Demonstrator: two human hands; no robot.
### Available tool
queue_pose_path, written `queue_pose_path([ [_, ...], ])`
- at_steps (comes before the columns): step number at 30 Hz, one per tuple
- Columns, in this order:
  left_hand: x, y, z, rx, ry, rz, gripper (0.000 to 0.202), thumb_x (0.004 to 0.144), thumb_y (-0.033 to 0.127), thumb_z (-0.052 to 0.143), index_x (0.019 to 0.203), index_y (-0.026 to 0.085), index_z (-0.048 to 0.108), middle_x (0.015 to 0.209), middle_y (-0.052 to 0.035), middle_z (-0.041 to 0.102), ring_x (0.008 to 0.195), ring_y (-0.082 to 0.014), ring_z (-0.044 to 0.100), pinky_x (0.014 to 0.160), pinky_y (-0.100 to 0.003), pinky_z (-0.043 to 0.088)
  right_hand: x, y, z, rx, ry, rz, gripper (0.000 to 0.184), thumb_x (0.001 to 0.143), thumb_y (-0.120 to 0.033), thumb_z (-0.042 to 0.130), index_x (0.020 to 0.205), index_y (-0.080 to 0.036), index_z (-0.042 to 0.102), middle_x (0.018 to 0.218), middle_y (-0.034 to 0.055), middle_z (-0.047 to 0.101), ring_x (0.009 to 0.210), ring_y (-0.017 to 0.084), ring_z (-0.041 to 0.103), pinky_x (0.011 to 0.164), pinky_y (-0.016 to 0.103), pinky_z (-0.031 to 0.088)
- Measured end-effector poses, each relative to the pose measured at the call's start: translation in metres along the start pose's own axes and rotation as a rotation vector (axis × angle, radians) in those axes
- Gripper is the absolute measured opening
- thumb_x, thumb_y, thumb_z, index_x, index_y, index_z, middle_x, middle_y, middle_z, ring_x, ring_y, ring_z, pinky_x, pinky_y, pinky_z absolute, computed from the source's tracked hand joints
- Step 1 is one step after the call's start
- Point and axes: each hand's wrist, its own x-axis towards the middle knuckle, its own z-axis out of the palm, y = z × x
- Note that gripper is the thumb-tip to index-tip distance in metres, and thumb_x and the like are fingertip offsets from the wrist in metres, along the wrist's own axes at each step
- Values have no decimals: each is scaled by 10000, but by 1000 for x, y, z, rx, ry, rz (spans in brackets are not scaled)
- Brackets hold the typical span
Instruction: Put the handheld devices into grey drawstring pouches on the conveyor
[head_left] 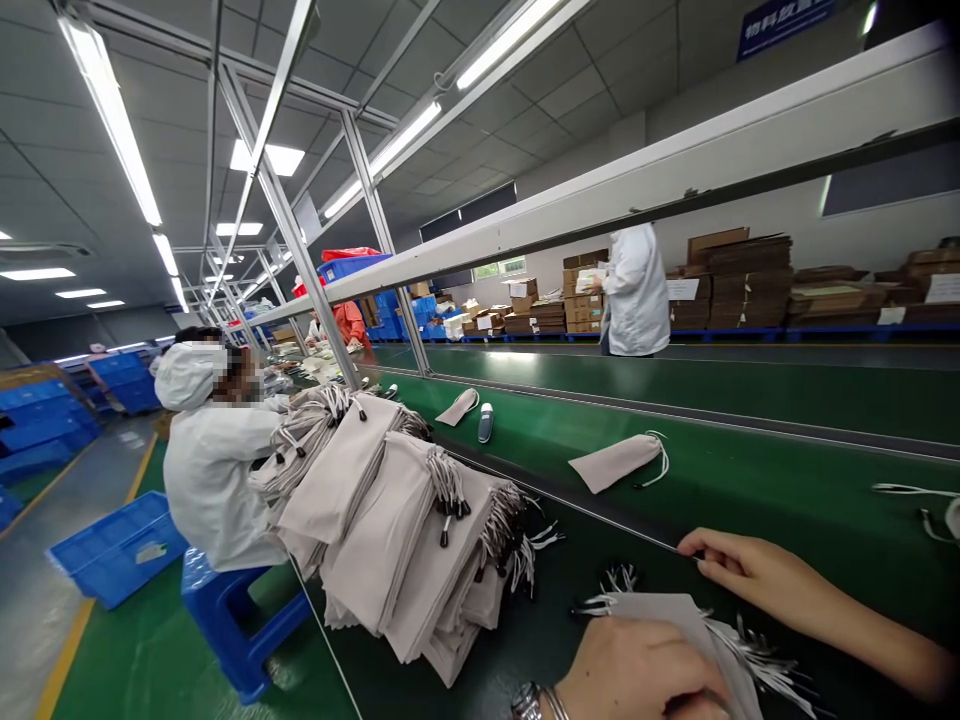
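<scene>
The left hand [637,670] is clamped on a beige pouch [686,625] above the green belt [750,470]. The right hand [757,570] is empty, fingers extended, just beside it. Caution: loose drawstrings [750,650] could snag if the belt runs, pulling the pouch from the grip. The stacked pouches [390,530] could slide.

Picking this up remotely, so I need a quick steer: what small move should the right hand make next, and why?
Probably lower the right hand onto the cords of the pouch: the left hand already grips the pouch, while the right holds nothing.
</scene>
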Motion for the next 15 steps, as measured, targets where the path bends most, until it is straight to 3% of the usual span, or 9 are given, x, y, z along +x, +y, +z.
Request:
queue_pose_path([
  [15, -3, 2, -1, 16, 4, -15, 117, 892, 279, 556, 928, 221, 651, 824, 12, 718, 768, -127, 674, 655, -195, 474, -5, -12, -7, -6, 44, 0, 288, 876, -406, 486, 1061, -290, 674, 752, -5, 647, 638, 169, 580, 579, 251, 360],
])
